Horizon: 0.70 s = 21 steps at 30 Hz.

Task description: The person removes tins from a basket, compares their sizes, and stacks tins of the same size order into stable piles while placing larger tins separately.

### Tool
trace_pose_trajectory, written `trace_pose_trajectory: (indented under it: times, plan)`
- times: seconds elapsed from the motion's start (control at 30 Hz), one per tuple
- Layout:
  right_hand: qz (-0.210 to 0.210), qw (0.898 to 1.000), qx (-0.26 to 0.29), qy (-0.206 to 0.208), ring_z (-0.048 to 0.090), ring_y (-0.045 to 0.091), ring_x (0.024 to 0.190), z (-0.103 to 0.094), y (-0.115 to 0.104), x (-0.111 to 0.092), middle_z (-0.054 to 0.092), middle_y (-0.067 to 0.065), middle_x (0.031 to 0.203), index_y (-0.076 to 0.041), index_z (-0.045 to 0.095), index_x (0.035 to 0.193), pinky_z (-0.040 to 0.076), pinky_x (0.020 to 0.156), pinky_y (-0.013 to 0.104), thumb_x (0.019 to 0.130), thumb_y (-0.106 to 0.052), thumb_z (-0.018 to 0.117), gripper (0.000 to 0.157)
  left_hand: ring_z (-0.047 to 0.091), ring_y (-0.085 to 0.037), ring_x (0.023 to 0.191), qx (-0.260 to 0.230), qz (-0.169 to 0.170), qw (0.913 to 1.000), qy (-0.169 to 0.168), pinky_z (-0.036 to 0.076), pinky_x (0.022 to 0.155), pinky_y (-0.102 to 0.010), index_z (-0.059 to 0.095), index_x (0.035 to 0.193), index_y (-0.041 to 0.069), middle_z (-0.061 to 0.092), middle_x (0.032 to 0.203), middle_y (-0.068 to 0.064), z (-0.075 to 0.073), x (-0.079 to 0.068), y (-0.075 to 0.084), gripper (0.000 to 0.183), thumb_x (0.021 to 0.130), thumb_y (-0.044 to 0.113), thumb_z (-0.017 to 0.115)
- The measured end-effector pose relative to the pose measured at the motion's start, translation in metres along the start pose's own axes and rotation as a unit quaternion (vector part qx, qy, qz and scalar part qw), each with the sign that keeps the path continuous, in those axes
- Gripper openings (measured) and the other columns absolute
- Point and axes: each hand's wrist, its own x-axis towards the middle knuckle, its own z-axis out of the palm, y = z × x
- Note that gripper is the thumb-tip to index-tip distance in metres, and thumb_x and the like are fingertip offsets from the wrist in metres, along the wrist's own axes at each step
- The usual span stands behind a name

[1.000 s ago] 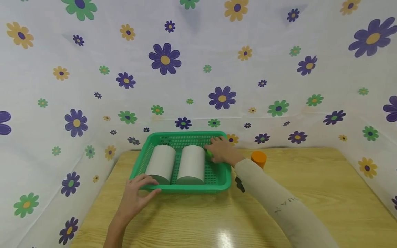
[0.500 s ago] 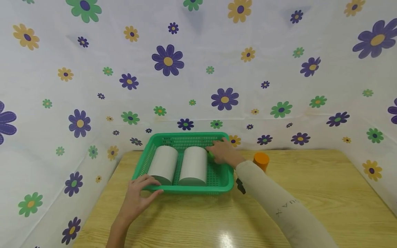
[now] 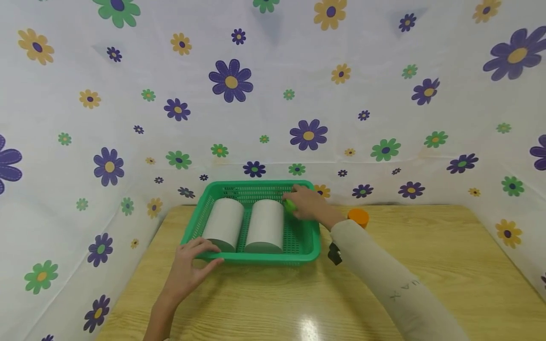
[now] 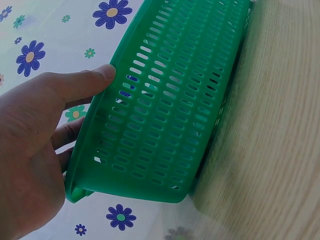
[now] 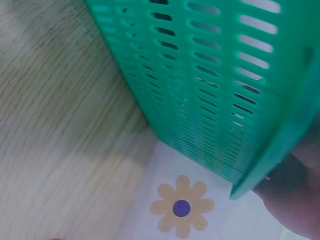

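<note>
A green plastic basket (image 3: 256,258) with slotted walls stands on the table, holding two white cylinders, the left cylinder (image 3: 223,220) and the right cylinder (image 3: 265,222), lying side by side. My left hand (image 3: 187,265) grips the basket's front left rim; in the left wrist view its thumb (image 4: 95,77) lies outside the wall and the fingers go over the rim. Inside the basket's right part, my right hand (image 3: 309,203) holds a small bright green object (image 3: 290,205) beside the right cylinder. Most of that object is hidden by the hand, so its kind I cannot tell.
An orange cylindrical object (image 3: 358,217) stands on the wooden table (image 3: 426,265) right of the basket, partly covered by the right sleeve (image 3: 375,270). A white flowered cloth (image 3: 273,94) hangs behind the table and along its sides.
My right hand has lifted slightly and shifted a little right with the bright green object, which shows more clearly now. The left hand keeps its hold on the basket rim.
</note>
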Motion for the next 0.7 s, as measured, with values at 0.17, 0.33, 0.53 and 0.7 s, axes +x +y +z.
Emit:
trace_pose_trajectory:
  times: [0.17, 0.33, 0.53, 0.7]
  plan:
    - [-0.013, 0.999, 0.026, 0.022, 0.057, 0.037, 0.116, -0.010, 0.001, -0.011, 0.055, 0.022, 0.135, -0.017, 0.064, 0.135, 0.055, 0.088, 0.050, 0.093, -0.013, 0.076, 0.044, 0.061, -0.014, 0.096, -0.003, 0.006, 1.0000, 0.002, 0.027, 0.081, -0.042, 0.074, 0.095, 0.023, 0.067, 0.099, 0.012, 0.001, 0.000, 0.001, 0.028, 0.076, 0.011, 0.091]
    - [-0.028, 0.997, 0.054, 0.045, 0.059, 0.036, 0.112, -0.018, 0.000, -0.022, 0.055, 0.023, 0.132, -0.014, 0.065, 0.136, 0.054, 0.088, 0.048, 0.093, -0.012, 0.075, 0.044, 0.060, -0.014, 0.095, -0.003, 0.008, 1.0000, 0.005, 0.028, 0.081, -0.043, 0.074, 0.094, 0.022, 0.067, 0.098, 0.012, 0.000, -0.001, 0.001, 0.028, 0.076, 0.010, 0.091]
    - [-0.030, 0.992, 0.099, 0.077, 0.059, 0.033, 0.105, -0.024, 0.001, -0.036, 0.053, 0.022, 0.129, -0.014, 0.065, 0.134, 0.055, 0.087, 0.045, 0.094, -0.012, 0.073, 0.041, 0.060, -0.014, 0.096, -0.003, 0.008, 1.0000, 0.005, 0.028, 0.082, -0.043, 0.074, 0.095, 0.023, 0.066, 0.099, 0.012, 0.000, -0.002, 0.001, 0.029, 0.076, 0.010, 0.091]
    - [-0.024, 0.986, 0.137, 0.093, 0.059, 0.032, 0.098, -0.028, 0.002, -0.050, 0.048, 0.021, 0.131, -0.016, 0.064, 0.136, 0.056, 0.082, 0.044, 0.096, -0.015, 0.071, 0.040, 0.060, -0.014, 0.096, -0.004, 0.012, 0.9999, 0.005, 0.027, 0.081, -0.043, 0.074, 0.095, 0.021, 0.067, 0.099, 0.011, 0.000, 0.000, 0.002, 0.028, 0.076, 0.010, 0.091]
